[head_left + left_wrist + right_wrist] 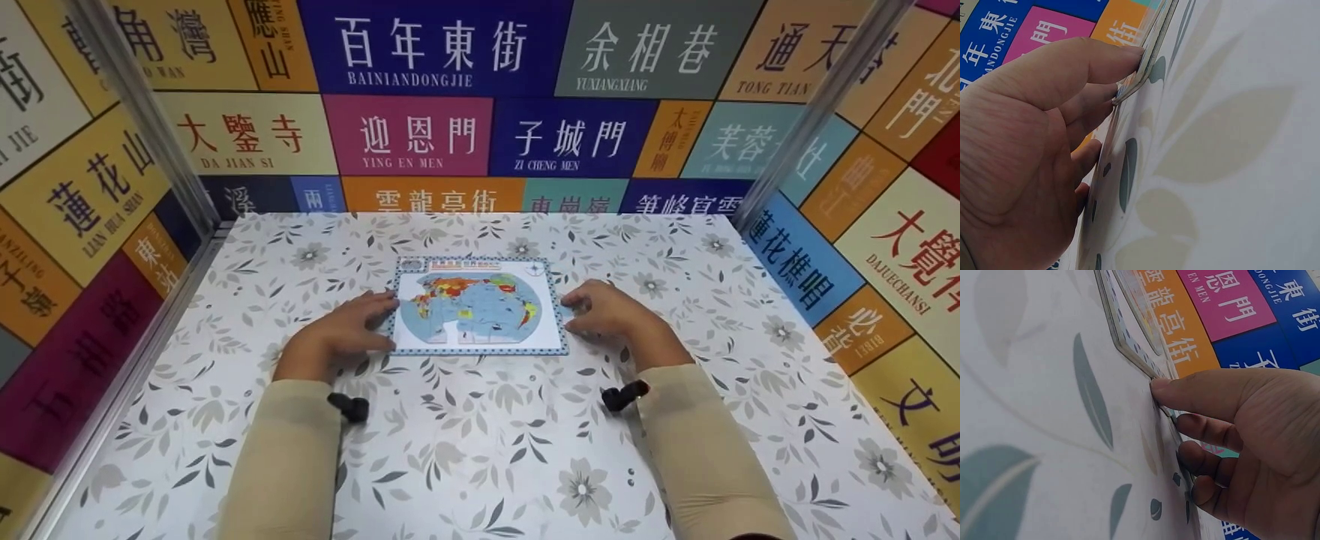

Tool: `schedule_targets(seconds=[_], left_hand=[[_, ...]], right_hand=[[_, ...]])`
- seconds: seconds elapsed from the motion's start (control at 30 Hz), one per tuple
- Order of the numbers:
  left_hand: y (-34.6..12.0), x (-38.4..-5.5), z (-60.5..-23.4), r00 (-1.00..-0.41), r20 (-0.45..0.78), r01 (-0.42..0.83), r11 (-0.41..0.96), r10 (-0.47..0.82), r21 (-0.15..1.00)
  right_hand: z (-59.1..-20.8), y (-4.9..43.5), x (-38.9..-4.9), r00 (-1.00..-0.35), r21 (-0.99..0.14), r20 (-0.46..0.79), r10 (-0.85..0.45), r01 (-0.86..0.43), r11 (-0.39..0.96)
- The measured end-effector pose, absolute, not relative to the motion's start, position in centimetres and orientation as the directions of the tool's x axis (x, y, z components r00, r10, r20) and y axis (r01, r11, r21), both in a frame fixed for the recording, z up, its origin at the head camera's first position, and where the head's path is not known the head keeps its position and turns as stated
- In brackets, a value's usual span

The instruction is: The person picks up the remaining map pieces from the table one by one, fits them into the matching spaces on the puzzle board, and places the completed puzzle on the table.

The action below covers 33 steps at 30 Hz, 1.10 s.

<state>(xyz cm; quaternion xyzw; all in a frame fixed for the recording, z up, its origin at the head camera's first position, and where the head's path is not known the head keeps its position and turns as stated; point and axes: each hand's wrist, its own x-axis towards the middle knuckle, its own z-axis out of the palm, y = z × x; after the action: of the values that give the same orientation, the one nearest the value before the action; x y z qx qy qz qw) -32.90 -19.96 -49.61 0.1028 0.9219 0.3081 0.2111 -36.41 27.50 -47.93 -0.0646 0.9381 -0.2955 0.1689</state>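
Observation:
A flat world map jigsaw puzzle (495, 311) with a blue dotted border lies on the table. A white gap shows low in its map, left of the middle. My left hand (341, 328) is at the puzzle's left edge, thumb near the lower corner. In the left wrist view, the thumb of that hand (1022, 140) touches the board's edge (1154, 53) and the other fingers are loosely bent. At the opposite edge is my right hand (613, 309). The right wrist view shows its thumb (1196, 389) against the board's side (1124, 346), fingers loosely bent below.
The table (480, 450) has a white cover printed with grey leaves and flowers. Panels with coloured place-name blocks (409, 135) stand behind it and along both sides. A small black device (349, 406) sits at the left wrist, another (625, 395) at the right.

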Motion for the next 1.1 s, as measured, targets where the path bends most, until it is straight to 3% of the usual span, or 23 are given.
schedule_targets(seconds=[1.1], left_hand=[[-19.98, -32.65, -49.38, -0.887, -0.322, 0.086, 0.802, 0.332, 0.591]], right_hand=[[-47.26, 27.07, -36.24, -0.942, -0.583, -0.194, -0.274, -0.114, 0.804]])
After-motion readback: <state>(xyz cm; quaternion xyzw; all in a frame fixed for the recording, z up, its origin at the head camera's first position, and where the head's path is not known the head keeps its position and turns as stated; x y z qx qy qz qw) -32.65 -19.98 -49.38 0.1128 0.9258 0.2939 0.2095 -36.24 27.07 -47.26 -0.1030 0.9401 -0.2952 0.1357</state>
